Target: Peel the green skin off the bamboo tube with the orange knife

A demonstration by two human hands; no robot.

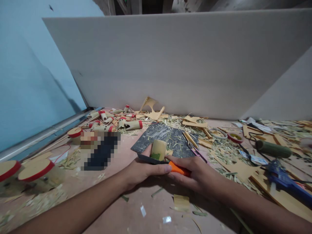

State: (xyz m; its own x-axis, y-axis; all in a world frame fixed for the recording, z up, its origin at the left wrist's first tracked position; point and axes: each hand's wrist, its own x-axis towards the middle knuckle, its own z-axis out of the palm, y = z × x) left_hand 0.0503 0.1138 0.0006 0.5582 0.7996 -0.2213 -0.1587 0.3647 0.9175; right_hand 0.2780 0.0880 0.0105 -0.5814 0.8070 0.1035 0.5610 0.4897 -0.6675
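And here we are, both hands busy over a dark board [143,139] strewn with bamboo shavings: the left hand [138,169] grips a short bamboo piece [159,148], one finger behind it and the thumb reaching across to the orange handle [180,169], while the right hand [192,169] is wrapped around that same handle, steering the knife. The dark blade [149,159] lies across the near side of the bamboo, low down, right by a leftover patch of green skin; whether the edge is biting at this instant, I can't tell. The piece stands nearly upright, held above the board's near edge, mostly pale already, so this looks like the paring stage, with that green strip the obvious target. The next stroke, as I judge it, calls for a shallow angle, a firm left grip, thumb pressure behind the blade and fingertips clear of its path. Over on the left, red-rimmed bamboo cylinders [36,170] sit on the pinkish surface [126,198], smaller red-ended tubes [134,124] lying beyond them; out right, a green bamboo length [273,149] rests near a blue glue gun [280,177], with yellowish scraps [240,165] all around, none of them touched by either hand.
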